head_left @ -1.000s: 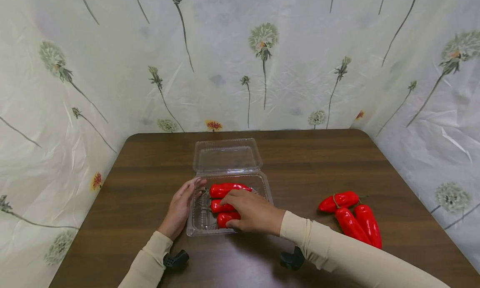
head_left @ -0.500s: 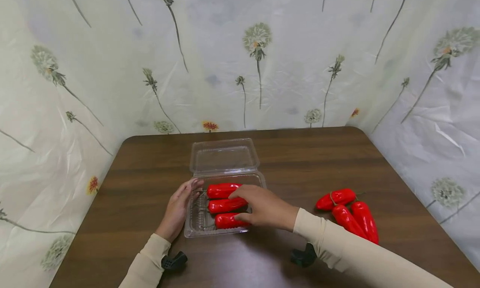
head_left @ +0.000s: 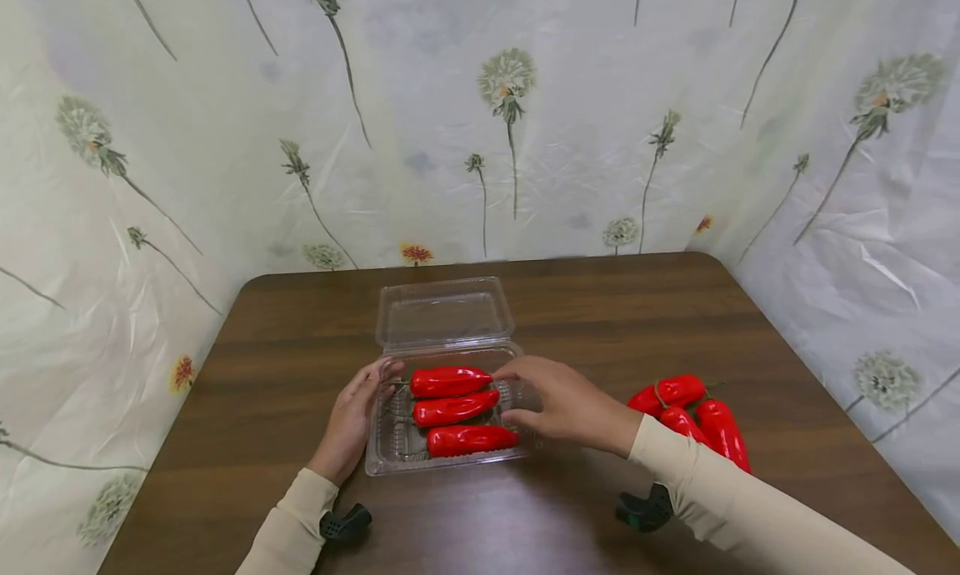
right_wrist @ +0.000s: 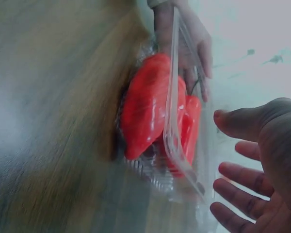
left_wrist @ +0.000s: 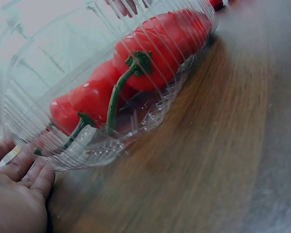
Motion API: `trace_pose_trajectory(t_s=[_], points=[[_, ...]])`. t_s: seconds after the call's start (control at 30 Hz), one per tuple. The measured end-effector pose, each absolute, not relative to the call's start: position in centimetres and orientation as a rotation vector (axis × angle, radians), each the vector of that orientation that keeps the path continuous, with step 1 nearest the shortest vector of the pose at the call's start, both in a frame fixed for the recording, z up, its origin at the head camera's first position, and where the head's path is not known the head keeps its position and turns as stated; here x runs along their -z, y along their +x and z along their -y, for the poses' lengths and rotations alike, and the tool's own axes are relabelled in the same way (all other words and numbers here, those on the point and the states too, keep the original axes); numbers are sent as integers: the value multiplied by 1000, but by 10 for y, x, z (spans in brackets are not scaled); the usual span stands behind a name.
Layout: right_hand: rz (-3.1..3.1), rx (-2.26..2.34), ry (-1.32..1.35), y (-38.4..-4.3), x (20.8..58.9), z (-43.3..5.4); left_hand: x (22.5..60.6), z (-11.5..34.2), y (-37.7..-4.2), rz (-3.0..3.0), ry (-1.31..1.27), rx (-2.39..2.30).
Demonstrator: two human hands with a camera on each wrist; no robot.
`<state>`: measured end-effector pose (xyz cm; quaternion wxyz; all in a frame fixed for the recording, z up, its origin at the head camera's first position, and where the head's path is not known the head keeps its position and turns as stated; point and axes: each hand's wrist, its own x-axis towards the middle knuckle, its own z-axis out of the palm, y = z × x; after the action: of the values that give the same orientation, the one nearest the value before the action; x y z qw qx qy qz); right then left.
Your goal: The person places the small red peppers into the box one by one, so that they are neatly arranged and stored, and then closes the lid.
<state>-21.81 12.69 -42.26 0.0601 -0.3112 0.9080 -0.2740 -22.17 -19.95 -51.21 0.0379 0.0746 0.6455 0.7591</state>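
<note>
A clear plastic clamshell container (head_left: 380, 450) lies with its lid folded back, away from me. Inside it, three glossy red peppers (head_left: 456, 410) lie side by side, green stems (left_wrist: 117, 97) toward the left wall. My left hand (head_left: 348, 421) rests against that left wall, fingers extended along it and over the rim. Over the container's right edge hovers my right hand (head_left: 570, 404); its fingers are spread and hold nothing, and the right wrist view shows a gap between its thumb (right_wrist: 242, 121) and the peppers.
Three more red peppers (head_left: 723, 433) lie grouped on the brown wooden table (head_left: 285, 350) at the right, partly behind my right sleeve. A floral sheet (head_left: 420, 167) hangs behind the table and along both sides.
My right hand has let go of the nearest pepper and moved right, uncovering all three peppers in the container. The left hand has stayed at the container's left side.
</note>
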Motion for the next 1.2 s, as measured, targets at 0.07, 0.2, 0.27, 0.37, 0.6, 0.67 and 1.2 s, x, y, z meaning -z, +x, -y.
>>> trace_pose_trajectory(t_s=[0.07, 0.2, 0.27, 0.37, 0.6, 0.67, 1.2], points=[[-2756, 830, -935, -218, 423, -130, 513, 200, -222, -1974, 234, -2326], [-2778, 850, -928, -216, 422, -139, 513, 200, -222, -1975, 227, -2320], [-2792, 861, -923, -215, 421, -143, 513, 200, -222, -1975, 219, -2320], [-2824, 857, -913, -213, 419, -150, 513, 200, -222, -1969, 211, -2328], [-2897, 836, -803, -209, 419, -171, 513, 200, -223, -1969, 217, -2330], [-2909, 841, -769, -207, 419, -178, 514, 201, -223, -1970, 221, -2330], [-2973, 743, -527, -212, 427, -269, 513, 201, -223, -1981, 215, -2308]])
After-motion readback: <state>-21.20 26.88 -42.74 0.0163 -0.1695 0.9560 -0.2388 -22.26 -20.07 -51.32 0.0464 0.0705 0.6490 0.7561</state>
